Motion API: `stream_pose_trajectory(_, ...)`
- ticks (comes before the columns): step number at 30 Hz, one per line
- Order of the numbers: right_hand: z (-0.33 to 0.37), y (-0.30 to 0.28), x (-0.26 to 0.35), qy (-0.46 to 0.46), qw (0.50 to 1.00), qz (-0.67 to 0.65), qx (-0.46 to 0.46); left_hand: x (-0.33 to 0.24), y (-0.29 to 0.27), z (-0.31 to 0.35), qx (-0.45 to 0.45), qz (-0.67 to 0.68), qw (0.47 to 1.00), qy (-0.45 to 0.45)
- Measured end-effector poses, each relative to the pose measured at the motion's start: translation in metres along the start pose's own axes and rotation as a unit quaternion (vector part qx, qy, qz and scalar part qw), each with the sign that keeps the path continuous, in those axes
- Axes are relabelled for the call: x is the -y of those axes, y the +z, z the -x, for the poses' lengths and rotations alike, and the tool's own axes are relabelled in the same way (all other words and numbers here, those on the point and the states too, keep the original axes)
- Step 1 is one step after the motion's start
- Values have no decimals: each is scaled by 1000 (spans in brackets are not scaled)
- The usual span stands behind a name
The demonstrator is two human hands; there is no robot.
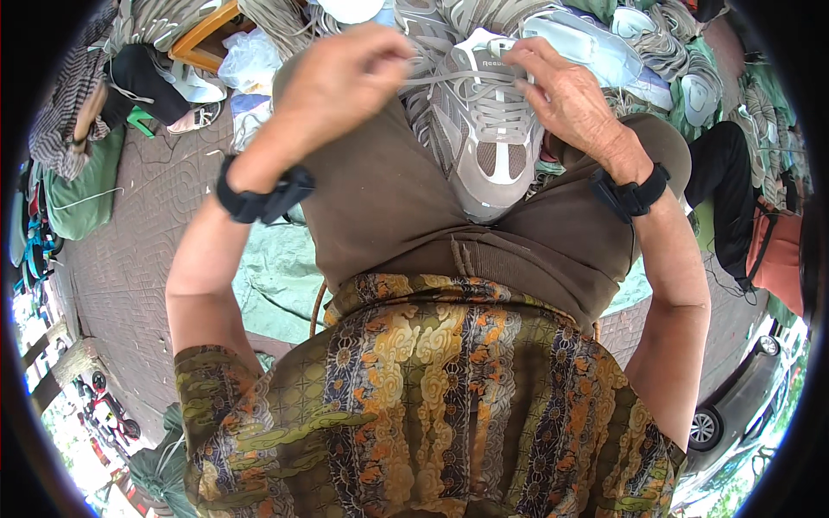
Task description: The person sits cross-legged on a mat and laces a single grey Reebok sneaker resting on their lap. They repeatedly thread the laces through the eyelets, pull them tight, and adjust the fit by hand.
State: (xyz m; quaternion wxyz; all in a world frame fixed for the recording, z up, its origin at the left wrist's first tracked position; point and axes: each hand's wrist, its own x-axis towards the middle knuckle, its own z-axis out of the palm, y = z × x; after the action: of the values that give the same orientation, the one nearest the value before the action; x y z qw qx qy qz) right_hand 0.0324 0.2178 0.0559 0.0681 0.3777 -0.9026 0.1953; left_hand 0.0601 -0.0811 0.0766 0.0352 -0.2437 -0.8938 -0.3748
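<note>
A grey and beige sneaker (501, 129) rests between my knees, toe toward me, with its laces threaded in crossing rows. My left hand (358, 73) is raised left of the shoe, its fingers closed on a pale shoelace (449, 78) stretched across the shoe's upper part. The left fingers are slightly smeared by motion. My right hand (574, 97) is at the shoe's right side, fingers bent at the upper eyelets and closed on the lace there; its fingertips are partly hidden. Another similar sneaker (423, 108) lies against the left side of this one.
Bundles of grey laces or cords (678, 43) and more shoes (699, 95) are heaped ahead. A wooden frame (203, 39) and a clear plastic bag (249, 60) are at the far left. Other people sit on both sides. A green sack (86, 186) stands on the left paving.
</note>
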Motion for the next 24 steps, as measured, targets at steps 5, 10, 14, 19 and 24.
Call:
stream_pose_trajectory(5,-5,7,-13,-58,997,20,49,-10,73,-22,75,-144,983,87)
stream_pose_trajectory(10,-4,5,-22,-55,997,13,43,0,90,-34,116,-256,957,78)
stream_pose_trajectory(14,-2,3,-34,-46,998,38,28,2,80,-30,83,-214,957,177)
stream_pose_trajectory(19,3,-19,-40,10,997,28,70,-5,82,-29,119,-211,937,250)
stream_pose_trajectory(24,11,-35,-31,5,997,-36,71,-6,84,-46,63,-255,937,232)
